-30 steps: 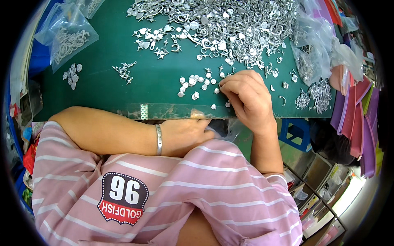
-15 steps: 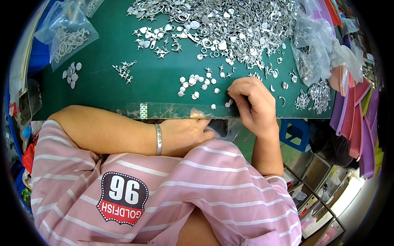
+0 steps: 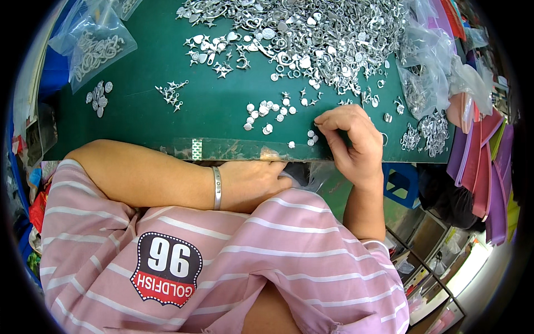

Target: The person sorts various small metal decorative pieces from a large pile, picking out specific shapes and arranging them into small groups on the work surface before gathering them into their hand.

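Green-topped table bears the charms around my hands. My right hand is over the near edge, thumb and forefinger pinched together; whatever is between the tips is too small to make out. Three small round silver charms lie just below those fingertips, with a single round charm to the left. A loose group of round charms lies farther left. Along the near table edge, my left hand is closed on a clear plastic bag; its fingertips are partly hidden.
A big heap of mixed silver charms covers the far side. Star charms and oval pieces form small piles at left. Filled plastic bags stand far left; another bag is right, near two clusters. A blue stool stands below.
My right hand has shifted slightly right, away from the small round charms. Three of them now show together below its fingertips. My left hand stays in place.
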The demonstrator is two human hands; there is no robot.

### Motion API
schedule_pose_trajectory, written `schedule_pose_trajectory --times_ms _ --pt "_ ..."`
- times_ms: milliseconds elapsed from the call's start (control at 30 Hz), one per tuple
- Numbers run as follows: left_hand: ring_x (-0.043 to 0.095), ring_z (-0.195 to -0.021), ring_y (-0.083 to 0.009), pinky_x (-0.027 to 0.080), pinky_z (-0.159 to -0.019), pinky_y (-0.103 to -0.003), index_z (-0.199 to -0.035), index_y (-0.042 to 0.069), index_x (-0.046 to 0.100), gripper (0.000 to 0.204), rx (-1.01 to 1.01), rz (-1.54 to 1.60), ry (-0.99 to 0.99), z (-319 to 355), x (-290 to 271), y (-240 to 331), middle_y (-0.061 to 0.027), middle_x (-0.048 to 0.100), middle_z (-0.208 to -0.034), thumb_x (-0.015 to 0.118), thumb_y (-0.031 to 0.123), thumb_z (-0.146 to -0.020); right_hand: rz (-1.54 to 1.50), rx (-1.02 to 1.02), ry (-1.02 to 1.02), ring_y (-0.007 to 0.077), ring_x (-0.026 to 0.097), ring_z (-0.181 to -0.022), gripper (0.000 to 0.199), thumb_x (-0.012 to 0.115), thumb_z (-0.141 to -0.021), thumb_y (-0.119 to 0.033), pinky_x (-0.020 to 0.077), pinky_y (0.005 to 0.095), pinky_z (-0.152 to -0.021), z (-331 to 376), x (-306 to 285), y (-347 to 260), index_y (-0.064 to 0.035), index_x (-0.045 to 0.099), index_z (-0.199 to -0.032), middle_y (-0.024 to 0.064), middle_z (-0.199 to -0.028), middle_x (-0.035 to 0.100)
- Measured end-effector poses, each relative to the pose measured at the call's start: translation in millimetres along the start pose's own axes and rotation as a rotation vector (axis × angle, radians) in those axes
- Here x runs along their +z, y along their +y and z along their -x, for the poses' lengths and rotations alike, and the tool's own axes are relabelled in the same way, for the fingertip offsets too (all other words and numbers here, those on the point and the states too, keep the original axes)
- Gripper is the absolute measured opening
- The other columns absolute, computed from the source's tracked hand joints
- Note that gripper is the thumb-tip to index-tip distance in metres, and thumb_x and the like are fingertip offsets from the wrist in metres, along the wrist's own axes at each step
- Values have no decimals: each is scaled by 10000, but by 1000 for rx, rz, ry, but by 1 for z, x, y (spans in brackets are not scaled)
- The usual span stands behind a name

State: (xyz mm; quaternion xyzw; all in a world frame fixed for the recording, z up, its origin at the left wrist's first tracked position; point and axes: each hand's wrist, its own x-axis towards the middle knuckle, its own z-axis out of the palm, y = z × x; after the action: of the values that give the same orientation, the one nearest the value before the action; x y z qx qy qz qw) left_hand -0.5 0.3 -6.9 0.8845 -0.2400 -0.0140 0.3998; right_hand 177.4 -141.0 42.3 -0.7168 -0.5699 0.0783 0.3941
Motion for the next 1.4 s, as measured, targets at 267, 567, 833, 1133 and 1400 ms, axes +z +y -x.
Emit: schedule_pose_trajectory --times_ms 267,567,833,1133,1400 --pt "644 -789 -319 537 -695 -365 -925 16 583 199 -40 41 -34 1 0 1 -206 580 -889 579 189 -828 -202 -92 -313 308 640 -855 307 619 -640 112 518 376 -750 18 -12 -8 5 667 -924 122 -976 694" --pt "628 -883 -379 533 -772 -394 -1028 15 555 310 -74 60 -201 -3 -12 4 -245 535 -999 619 182 -775 -41 -150 -65 298 604 -756 196 692 -694 76 496 362 -658 7 23 -16 8 631 -867 117 -859 636" --pt "632 -865 -378 531 -761 -393 -976 10 580 264 -52 2 -142 -4 -13 5 -247 551 -974 599 200 -792 62 -157 46 289 603 -760 226 686 -684 100 489 354 -659 -11 20 -10 0 616 -874 106 -825 633" --pt "645 -777 -335 538 -696 -362 -947 10 591 229 -54 58 -82 0 -6 3 -210 575 -872 569 208 -834 -127 -17 -52 272 601 -716 193 674 -680 110 480 339 -653 -16 10 -10 -22 612 -807 83 -790 635" --pt "642 -826 -327 533 -732 -357 -991 22 605 249 -18 59 -50 -2 -7 2 -208 588 -898 561 220 -847 207 -57 116 270 588 -765 223 728 -678 61 468 374 -686 -24 27 1 -45 593 -820 70 -826 630"
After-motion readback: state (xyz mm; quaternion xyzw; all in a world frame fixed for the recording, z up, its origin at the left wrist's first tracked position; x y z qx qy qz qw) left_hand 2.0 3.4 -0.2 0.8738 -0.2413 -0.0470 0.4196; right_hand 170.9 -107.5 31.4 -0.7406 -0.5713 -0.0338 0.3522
